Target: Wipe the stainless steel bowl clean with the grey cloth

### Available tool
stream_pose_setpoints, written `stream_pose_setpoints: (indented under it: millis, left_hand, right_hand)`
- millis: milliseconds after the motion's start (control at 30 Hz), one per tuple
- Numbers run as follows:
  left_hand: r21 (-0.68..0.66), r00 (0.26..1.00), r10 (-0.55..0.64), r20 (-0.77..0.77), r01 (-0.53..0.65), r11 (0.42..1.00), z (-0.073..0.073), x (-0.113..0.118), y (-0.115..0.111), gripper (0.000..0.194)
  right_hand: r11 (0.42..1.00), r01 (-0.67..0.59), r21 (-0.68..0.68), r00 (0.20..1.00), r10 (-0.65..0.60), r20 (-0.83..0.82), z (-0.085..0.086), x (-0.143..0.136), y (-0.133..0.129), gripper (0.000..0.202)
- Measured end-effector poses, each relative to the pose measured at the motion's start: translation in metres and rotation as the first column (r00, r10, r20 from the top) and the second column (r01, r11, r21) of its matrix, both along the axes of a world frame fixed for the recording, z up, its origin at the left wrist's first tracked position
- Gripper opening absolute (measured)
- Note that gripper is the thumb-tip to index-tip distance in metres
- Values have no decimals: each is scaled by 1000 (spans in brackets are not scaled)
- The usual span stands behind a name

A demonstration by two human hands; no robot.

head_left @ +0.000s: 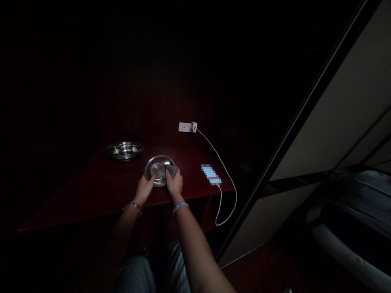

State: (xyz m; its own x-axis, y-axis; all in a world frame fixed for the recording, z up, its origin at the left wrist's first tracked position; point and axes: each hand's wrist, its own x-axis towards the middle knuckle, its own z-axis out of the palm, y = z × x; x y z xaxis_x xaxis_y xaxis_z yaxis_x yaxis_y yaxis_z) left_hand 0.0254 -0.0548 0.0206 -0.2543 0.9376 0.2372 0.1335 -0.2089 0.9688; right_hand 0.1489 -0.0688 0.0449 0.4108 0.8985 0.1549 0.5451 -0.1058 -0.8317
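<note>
A round, shiny metal bowl [157, 168] is tilted above the front part of the dark red table. My left hand [144, 188] grips its lower left rim, with the thumb on the inside and the other fingers hidden beneath. At the bowl's right side, my right hand [175, 182] is closed on a grey cloth [172, 170], which lies against the rim and the inner wall. Farther back on the left stands a stack of similar metal bowls [124, 150].
The dark red table [91, 187] has its front edge near my wrists. A phone [211, 174] lies at the right, joined by a white cable [225, 167] to a plug in the wall socket [184, 127]. A pale panel [332, 101] stands farther right.
</note>
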Motion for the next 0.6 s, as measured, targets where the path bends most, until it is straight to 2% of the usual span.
stream_pose_setpoints:
  millis: [600]
  left_hand:
    - [7,1000,-6,6,6,1000,-3,-1,4,37]
  right_hand:
    - [1000,-6,4,1000,6,17,-1,0,0,43]
